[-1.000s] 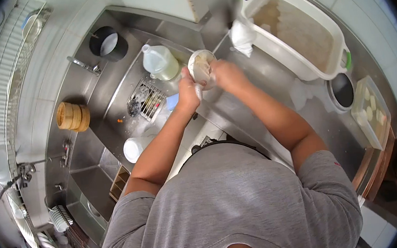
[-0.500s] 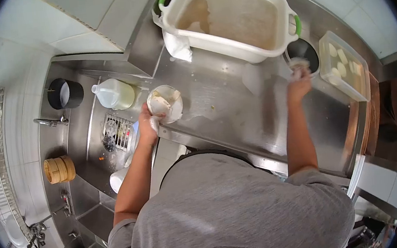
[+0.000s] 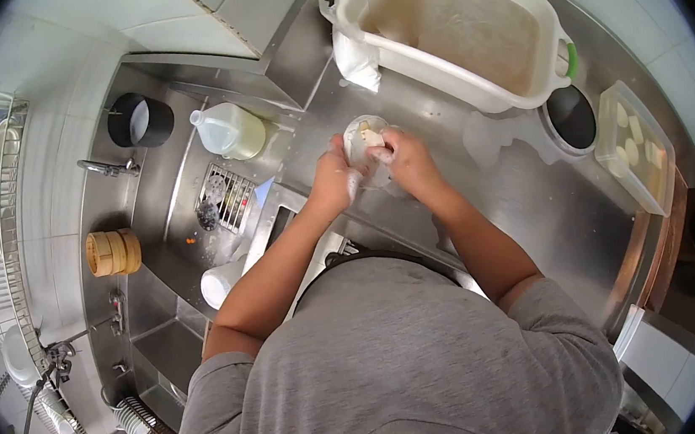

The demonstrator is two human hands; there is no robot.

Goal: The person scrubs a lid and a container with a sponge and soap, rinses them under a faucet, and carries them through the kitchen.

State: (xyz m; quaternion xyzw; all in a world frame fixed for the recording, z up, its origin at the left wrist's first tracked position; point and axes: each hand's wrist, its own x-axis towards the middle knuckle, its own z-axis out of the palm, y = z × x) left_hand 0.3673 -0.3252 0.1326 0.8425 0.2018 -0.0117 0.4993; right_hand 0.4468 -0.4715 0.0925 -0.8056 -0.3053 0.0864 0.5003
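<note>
Over the steel counter, my left hand is closed around the near left side of a small white bowl. My right hand reaches the bowl's right side, its fingers pinched on a pale, soapy thing that looks like a sponge or scrubber, partly hidden by the fingers. White foam clings to my left hand. The bowl is tilted, and suds lie around it on the wet counter.
A white tub of cloudy water stands at the back, a round dark dish beside it. Farther right is a clear container with pale pieces in liquid. A jug, black pot and bamboo steamers stand by the sink.
My right hand has come from beside the dark dish to the bowl, bringing the pale thing with it. The camera view has shifted, and the scene sits farther right and lower.
</note>
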